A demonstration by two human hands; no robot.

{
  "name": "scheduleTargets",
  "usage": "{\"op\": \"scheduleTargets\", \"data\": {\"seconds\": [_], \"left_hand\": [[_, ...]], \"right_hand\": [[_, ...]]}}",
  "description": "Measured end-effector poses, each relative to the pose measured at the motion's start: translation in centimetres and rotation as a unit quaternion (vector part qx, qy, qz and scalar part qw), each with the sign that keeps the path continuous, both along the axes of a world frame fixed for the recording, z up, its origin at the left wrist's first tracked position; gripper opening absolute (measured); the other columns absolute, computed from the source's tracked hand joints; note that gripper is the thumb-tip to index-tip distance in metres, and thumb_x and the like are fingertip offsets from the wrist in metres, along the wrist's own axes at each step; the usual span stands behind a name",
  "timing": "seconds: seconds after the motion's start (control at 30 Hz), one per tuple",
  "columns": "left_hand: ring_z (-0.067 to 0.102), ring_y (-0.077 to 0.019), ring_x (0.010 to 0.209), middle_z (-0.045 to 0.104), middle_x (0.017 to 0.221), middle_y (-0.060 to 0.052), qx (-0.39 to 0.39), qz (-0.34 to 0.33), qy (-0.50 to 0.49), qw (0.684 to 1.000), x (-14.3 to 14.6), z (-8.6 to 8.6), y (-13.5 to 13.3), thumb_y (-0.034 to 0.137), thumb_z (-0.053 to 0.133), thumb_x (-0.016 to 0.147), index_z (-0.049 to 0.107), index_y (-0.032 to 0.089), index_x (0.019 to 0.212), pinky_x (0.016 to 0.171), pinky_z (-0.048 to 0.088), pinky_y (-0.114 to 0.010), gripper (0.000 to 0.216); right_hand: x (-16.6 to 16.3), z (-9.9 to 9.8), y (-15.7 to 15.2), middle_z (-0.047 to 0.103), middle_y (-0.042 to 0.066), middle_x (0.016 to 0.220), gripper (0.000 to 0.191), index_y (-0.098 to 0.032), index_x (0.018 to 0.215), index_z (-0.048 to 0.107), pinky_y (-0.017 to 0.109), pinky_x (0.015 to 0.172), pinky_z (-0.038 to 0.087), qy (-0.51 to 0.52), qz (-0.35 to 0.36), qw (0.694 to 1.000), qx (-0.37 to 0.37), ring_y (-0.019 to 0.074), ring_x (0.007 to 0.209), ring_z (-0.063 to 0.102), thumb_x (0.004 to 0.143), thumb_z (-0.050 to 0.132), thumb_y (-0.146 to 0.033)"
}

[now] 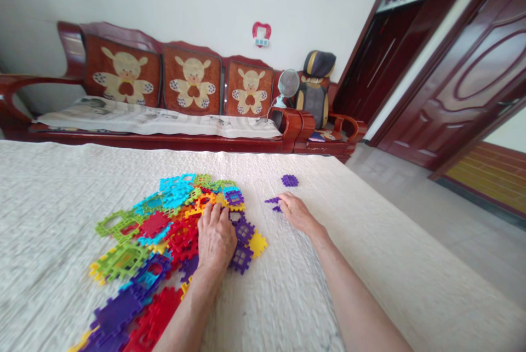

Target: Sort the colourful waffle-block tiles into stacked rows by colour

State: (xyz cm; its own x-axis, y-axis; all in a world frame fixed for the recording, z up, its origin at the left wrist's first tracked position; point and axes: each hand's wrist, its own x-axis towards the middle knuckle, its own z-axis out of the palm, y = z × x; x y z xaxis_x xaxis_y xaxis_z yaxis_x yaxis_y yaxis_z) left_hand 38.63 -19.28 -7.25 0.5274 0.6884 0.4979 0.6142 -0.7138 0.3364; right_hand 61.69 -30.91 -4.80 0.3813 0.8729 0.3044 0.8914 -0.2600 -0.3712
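Note:
A heap of plastic interlocking building tiles [181, 237] in red, green, blue, yellow, orange and purple lies on the cloth. My left hand [216, 237] rests on the right part of this heap, its fingers bent down and slightly apart; the undersides of the fingers are hidden. Beside it lie purple window-shaped tiles [241, 257] and a yellow tile [258, 243]. To the right of the heap, my right hand [293, 211] is closed on a purple tile [272, 200], seen nearly edge-on at the fingertips. Another purple tile [290, 180] lies flat just beyond that hand.
A whitish textured cloth [370, 275] covers the table. Behind it stand a wooden sofa [246, 144] with bear-patterned cushions [192, 78], a small fan [288, 84] and an armchair with a massage cushion [312, 100]. Brown doors [460, 78] are at the right.

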Motion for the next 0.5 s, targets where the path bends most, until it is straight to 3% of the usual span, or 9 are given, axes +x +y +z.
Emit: {"op": "scheduleTargets", "data": {"seconds": [0.17, 0.3, 0.5], "left_hand": [[0.040, -0.0306, 0.130, 0.057, 0.130, -0.013, 0.005, 0.000, -0.002, 1.000, 0.1, -0.2, 0.1, 0.018, 0.042, 0.085, 0.063, 0.014, 0.117, 0.101, 0.041, -0.046, 0.039], [0.041, -0.0308, 0.130, 0.058, 0.130, -0.013, 0.005, -0.001, -0.010, 1.000, 0.1, -0.2, 0.1, 0.018, 0.042, 0.085, 0.064, 0.014, 0.115, 0.102, 0.040, -0.047, 0.038], [0.040, -0.0316, 0.130, 0.058, 0.130, -0.014, 0.004, -0.004, -0.005, 1.000, 0.0, 0.0, -0.1, 0.017, 0.042, 0.084, 0.064, 0.012, 0.116, 0.102, 0.040, -0.048, 0.039]], "right_hand": [[4.2, -0.4, -0.6, 0.063, 0.010, 0.117, 0.041, -0.018, 0.118, 0.059, 0.037, 0.099, 0.042, 0.014, -0.118, 0.991, 0.066, 0.0204, 0.111, 0.058, 0.084, 0.037, -0.011], [6.2, -1.2, -1.1, 0.064, 0.009, 0.109, 0.043, -0.018, 0.117, 0.059, 0.038, 0.097, 0.044, 0.003, -0.139, 0.989, 0.050, 0.0205, 0.105, 0.061, 0.078, 0.041, -0.009], [6.6, -1.8, -1.2, 0.063, 0.009, 0.107, 0.046, -0.016, 0.120, 0.058, 0.034, 0.093, 0.045, -0.022, -0.136, 0.990, -0.019, 0.0202, 0.099, 0.060, 0.074, 0.053, -0.011]]}}
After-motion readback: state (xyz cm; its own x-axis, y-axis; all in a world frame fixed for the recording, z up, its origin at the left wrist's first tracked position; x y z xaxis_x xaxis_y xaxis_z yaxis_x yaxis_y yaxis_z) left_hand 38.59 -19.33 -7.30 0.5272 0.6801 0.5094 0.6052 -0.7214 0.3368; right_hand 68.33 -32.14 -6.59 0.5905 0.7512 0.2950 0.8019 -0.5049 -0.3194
